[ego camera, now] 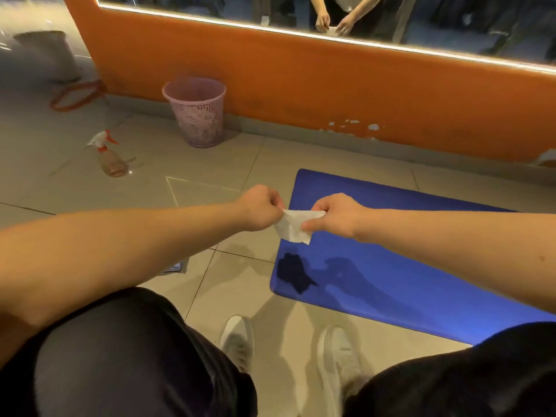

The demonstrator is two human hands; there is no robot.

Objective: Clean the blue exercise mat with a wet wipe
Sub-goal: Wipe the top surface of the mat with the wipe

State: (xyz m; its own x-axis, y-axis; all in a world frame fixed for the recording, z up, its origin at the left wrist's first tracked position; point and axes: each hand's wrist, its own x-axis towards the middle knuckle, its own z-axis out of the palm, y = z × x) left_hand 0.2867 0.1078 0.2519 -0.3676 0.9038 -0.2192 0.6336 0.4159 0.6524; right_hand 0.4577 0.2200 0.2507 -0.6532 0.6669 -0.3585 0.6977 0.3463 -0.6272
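Observation:
A blue exercise mat [391, 260] lies flat on the tiled floor, to the right in front of my feet. Both arms reach out over its left end. A white wet wipe [293, 226] hangs in the air between my hands, partly unfolded. My left hand [260, 207] pinches its left corner and my right hand [334, 216] pinches its right edge. The wipe's dark shadow falls on the mat's near left corner.
A pink mesh waste basket [197, 111] stands against the orange wall [331, 94]. A spray bottle [109, 156] with a red and white trigger lies on the floor at left. A small packet [177, 267] lies by my left knee. A mirror tops the wall.

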